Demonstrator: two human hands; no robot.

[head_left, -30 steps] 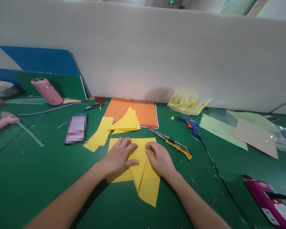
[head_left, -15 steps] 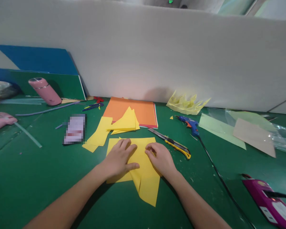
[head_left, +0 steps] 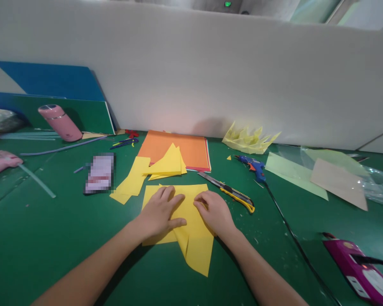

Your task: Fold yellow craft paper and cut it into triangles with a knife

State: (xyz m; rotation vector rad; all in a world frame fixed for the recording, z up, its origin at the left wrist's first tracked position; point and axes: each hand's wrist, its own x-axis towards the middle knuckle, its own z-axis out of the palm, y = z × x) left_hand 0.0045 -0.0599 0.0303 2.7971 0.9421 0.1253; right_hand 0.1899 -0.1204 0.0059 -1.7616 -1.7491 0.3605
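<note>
Yellow paper (head_left: 198, 250) lies on the green table in front of me, with a loose flap curling up at its near edge. My left hand (head_left: 162, 212) rests on its left side, fingers spread and thumb stretched inward. On the right side, my right hand (head_left: 215, 212) is closed, thumb and forefinger brought together over the sheet. Anything between those fingertips is too small to make out. Just beyond are folded yellow triangles (head_left: 167, 163) and a yellow paper strip (head_left: 132, 180). A utility knife (head_left: 231, 193) with its blade out lies beyond my right hand.
Orange sheets (head_left: 191, 146) top a paper stack by the white partition. A blue glue gun (head_left: 257, 168) trails its cord past a magenta power strip (head_left: 359, 265). A phone (head_left: 99, 174), a pink bottle (head_left: 60, 123) and a pale yellow spiky paper piece (head_left: 250, 142) stand around.
</note>
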